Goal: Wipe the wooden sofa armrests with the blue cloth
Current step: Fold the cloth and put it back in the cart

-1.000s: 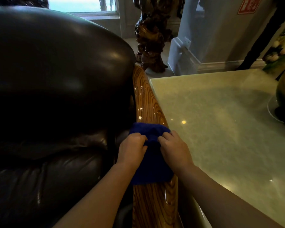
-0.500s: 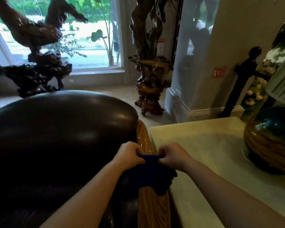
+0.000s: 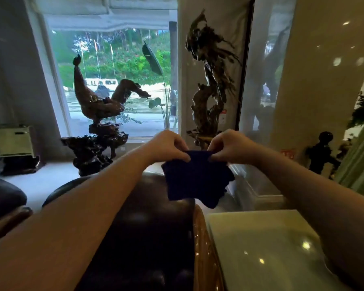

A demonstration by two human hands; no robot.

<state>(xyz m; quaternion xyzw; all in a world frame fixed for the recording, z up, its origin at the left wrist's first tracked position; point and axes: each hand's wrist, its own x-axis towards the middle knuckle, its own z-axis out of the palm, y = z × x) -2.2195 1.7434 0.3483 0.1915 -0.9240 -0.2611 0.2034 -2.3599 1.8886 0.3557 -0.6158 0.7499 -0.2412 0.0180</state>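
Cloth is off the wood, held up in the air by both hands, probably a refold before more wiping.

I see the left hand [image 3: 168, 148] and right hand [image 3: 229, 146] each pinching a top corner of the blue cloth [image 3: 198, 178], fingers closed on it, so it hangs slack between them. It's up in front of me over the dark leather sofa back [image 3: 147, 227] and touching nothing else. The wooden armrest [image 3: 204, 246] runs below it, between the leather and the pale stone side table [image 3: 267, 248], and nothing is on it right now. My read is that the two-corner grip is there to spread the cloth flat and turn up a clean face. Next, the cloth goes back down onto the armrest. The other armrest at lower left [image 3: 6, 223] is barely in frame.
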